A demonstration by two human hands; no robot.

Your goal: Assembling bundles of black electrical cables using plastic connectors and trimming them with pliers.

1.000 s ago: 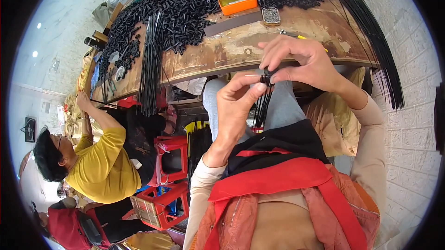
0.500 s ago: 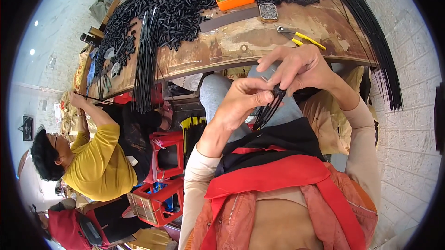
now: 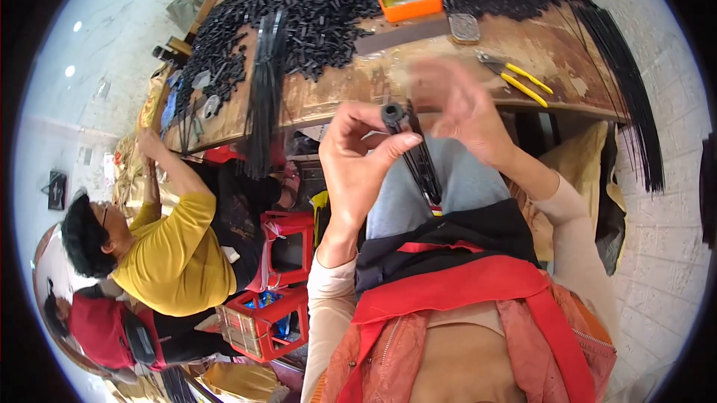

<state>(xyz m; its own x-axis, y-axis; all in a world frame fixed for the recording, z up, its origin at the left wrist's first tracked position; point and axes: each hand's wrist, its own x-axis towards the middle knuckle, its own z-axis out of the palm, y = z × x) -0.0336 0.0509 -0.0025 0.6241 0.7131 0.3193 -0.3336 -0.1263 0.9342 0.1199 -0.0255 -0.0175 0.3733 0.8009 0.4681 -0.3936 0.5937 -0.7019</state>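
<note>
My left hand is closed round a short black tube, whose open round end points up at me. Thin black rods hang below the tube toward my lap; how they join it is hidden by my thumb. Just right of the tube and apart from it, my right hand is smeared by motion. Whether it pinches anything small cannot be made out. Beyond that hand, yellow-handled pliers lie on the wooden table.
A heap of black tube pieces covers the table's far side. Behind the pliers stand an orange tin and a small clear box. Black rod bundles overhang the edge. At left sits a co-worker near red stools.
My right hand has come away from the tube and moved up and left, blurred. My left hand has turned the tube so its open end shows. The whole view has shifted slightly.
</note>
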